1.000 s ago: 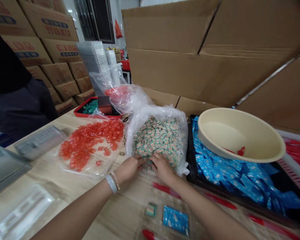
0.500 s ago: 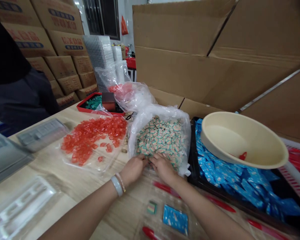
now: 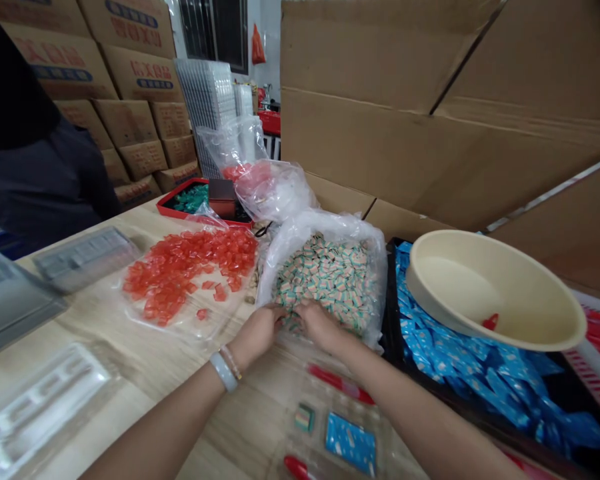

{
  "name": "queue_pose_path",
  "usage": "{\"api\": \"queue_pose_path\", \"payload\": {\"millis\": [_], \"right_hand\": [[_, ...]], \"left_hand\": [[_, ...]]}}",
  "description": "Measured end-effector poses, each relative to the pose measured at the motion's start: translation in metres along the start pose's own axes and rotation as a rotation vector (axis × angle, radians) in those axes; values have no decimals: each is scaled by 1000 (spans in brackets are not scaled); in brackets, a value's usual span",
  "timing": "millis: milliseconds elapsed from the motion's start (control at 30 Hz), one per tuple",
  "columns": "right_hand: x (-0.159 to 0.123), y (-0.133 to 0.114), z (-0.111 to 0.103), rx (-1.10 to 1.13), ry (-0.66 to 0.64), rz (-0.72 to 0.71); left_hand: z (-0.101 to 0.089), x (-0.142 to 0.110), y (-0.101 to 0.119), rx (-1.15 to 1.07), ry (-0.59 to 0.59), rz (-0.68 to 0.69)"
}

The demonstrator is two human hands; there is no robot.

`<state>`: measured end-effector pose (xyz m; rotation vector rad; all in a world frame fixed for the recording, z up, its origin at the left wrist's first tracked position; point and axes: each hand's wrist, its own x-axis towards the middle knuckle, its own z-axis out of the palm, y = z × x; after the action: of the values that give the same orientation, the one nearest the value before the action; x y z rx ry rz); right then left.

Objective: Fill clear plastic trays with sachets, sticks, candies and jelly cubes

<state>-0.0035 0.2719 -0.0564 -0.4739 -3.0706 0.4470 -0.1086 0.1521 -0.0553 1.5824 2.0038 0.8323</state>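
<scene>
Both hands are at the near edge of a plastic-lined bin (image 3: 377,267) full of small green, white and pink striped candy-like pieces (image 3: 330,267). My left hand (image 3: 260,331) has its fingers curled at the near left corner of the heap. My right hand (image 3: 320,327) reaches in just beside it, fingers bent down among the pieces. Both sets of fingertips are partly hidden, and I cannot make out what is in them. Below the hands lies a clear tray (image 3: 315,453) holding one striped piece (image 3: 304,418), a blue packet (image 3: 351,441) and red-wrapped sticks (image 3: 341,383).
Red translucent pieces (image 3: 180,267) lie on a plastic sheet to the left. A cream basin (image 3: 480,280) rests over blue packets (image 3: 440,347) in a black tray at right. Behind stand a red tray (image 3: 170,211) and cardboard boxes (image 3: 380,60). A person (image 3: 40,167) stands at far left.
My hands have drawn slightly apart and up to the left within the near part of the bin. The view has shifted a little.
</scene>
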Motion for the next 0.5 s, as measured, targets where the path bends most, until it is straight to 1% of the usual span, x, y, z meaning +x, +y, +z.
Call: {"api": "queue_pose_path", "payload": {"millis": [100, 167, 267, 333, 400, 433, 500], "right_hand": [[-8, -8, 1, -68, 25, 105], [-14, -10, 1, -66, 81, 134], [-21, -6, 0, 60, 176, 110], [-24, 1, 0, 184, 194, 97], [-23, 6, -2, 301, 162, 82], [-21, 8, -3, 349, 115, 70], [-15, 9, -4, 406, -27, 33]], "left_hand": [[-1, -3, -1, 38, 14, 22], [-2, -5, 1, 41, 28, 36], [-2, -10, 3, 46, 53, 54], [-2, -13, 5, 63, 47, 69], [0, -18, 8, 85, 11, 88], [1, -20, 9, 98, -11, 98], [3, -25, 12, 124, -44, 116]]}}
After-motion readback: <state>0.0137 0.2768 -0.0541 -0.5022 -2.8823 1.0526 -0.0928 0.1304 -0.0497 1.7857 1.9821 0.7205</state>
